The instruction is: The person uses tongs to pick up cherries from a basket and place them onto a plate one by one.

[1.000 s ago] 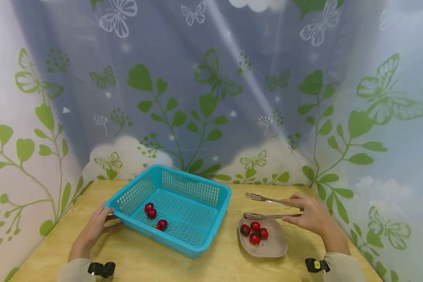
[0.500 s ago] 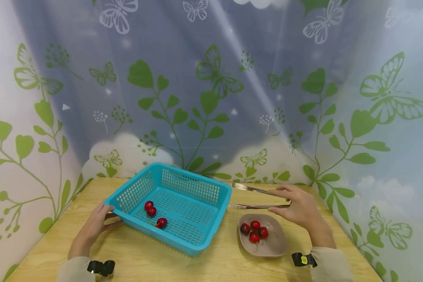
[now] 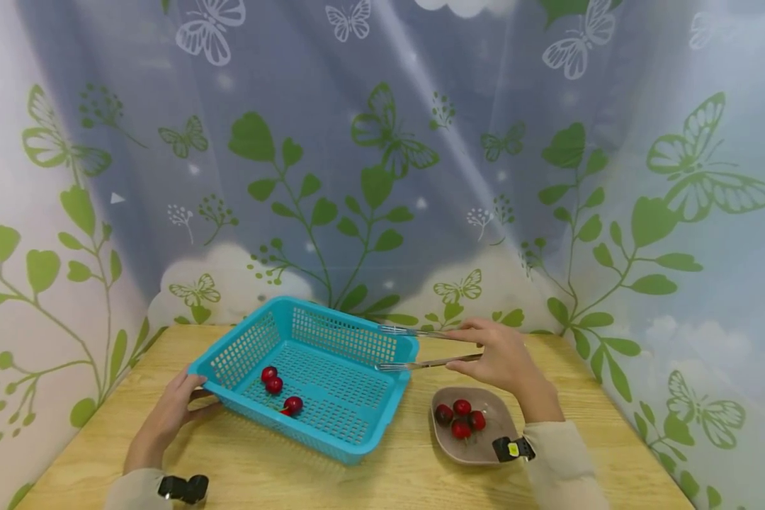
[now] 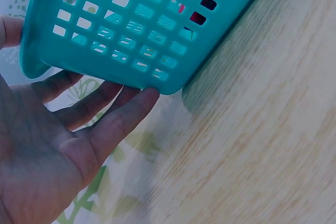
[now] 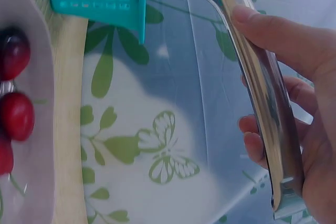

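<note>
My left hand (image 3: 166, 414) grips the near left corner of a blue plastic basket (image 3: 395, 411), fingers at the rim and against the slotted wall. Inside the basket lie three red cherries (image 3: 293, 405), toward its left and near side. A pair of metal tongs (image 3: 430, 363) with slotted ends is in my right hand (image 3: 503, 358). Their two arms stand apart with nothing between them, and the tips overlap the basket's right rim in the head view. In the right wrist view, thumb and fingers hold the tongs (image 5: 270, 114) along their length.
A beige square dish (image 3: 489, 404) holds several cherries (image 3: 461, 429), to the right of the basket and below my right forearm. Both stand on a light wooden table (image 3: 242, 467). A curtain (image 3: 331, 212) with leaves and butterflies hangs close behind and on both sides.
My right hand has carried the spread tongs leftward, from over the dish to the basket's right rim. The left hand, basket and cherries have stayed in place.
</note>
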A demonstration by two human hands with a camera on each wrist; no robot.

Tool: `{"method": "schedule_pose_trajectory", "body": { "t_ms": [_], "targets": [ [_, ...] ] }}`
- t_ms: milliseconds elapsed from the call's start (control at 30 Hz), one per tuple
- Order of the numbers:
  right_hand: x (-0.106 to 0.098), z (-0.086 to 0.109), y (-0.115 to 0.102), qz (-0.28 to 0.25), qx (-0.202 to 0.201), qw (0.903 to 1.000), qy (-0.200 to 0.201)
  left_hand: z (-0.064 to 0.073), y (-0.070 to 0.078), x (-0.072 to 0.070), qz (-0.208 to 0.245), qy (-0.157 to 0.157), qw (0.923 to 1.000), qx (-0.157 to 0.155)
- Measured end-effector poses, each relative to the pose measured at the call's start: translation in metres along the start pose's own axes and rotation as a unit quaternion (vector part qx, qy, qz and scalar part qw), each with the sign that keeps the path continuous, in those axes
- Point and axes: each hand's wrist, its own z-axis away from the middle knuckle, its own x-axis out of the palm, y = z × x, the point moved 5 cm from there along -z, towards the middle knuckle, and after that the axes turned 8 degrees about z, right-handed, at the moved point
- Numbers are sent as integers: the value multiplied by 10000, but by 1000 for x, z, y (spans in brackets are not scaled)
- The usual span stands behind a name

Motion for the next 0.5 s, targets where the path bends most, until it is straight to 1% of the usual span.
{"method": "schedule_pose_trajectory", "body": {
  "t_ms": [133, 367, 500],
  "targets": [
    [4, -12, -9, -86, -154, 9998, 6, 0, 0, -1, -21, 9, 10000, 16],
    [10, -31, -25, -236, -391, 9990, -19, 0, -2, -1, -116, 40, 9999, -76],
    [14, -45, -37, -219, -546, 9981, -168, 0, -1, -1, -126, 29, 9999, -100]
  ]
}}
